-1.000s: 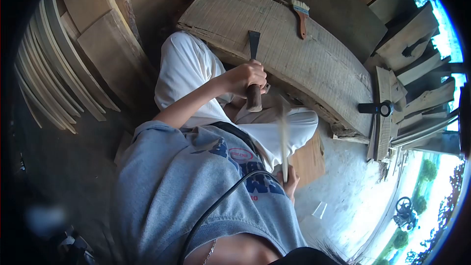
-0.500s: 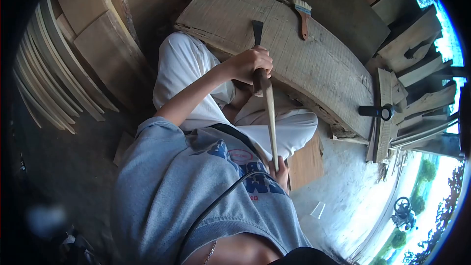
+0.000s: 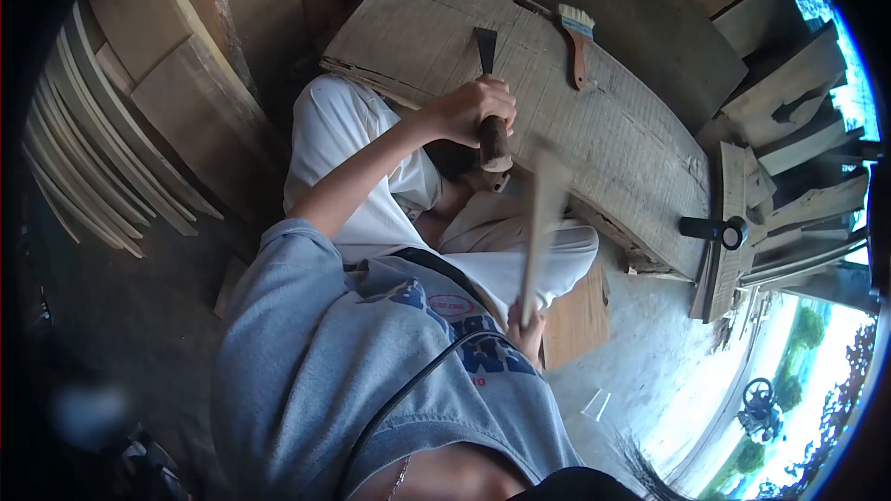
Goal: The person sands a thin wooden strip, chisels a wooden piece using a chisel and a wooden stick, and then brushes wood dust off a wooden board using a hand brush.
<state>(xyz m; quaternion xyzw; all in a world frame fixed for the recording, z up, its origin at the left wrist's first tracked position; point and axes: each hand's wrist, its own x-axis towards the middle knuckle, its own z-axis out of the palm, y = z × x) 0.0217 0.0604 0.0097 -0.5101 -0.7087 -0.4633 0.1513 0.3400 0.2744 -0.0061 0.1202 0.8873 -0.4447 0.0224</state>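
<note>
Head view: my left grip (image 3: 478, 109) clamped round chisel (image 3: 495, 142), blade (image 3: 485, 48) pointing away over plank (image 3: 631, 144), butt by near edge. My right grip (image 3: 526, 334), nearer me, clamped on pale wooden tool (image 3: 534, 264), blurred far end right of butt, apart.

Daylight glares at right, bleaching the smooth grey floor (image 3: 645, 329). The long, pale wooden stick (image 3: 533, 264) blurs; dark fisheye edges curve.

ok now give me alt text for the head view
Left hand holds a chisel, blade over a thick plank; right hand grips a blurred mallet. A brush lies on the plank, with boards to both sides.
</note>
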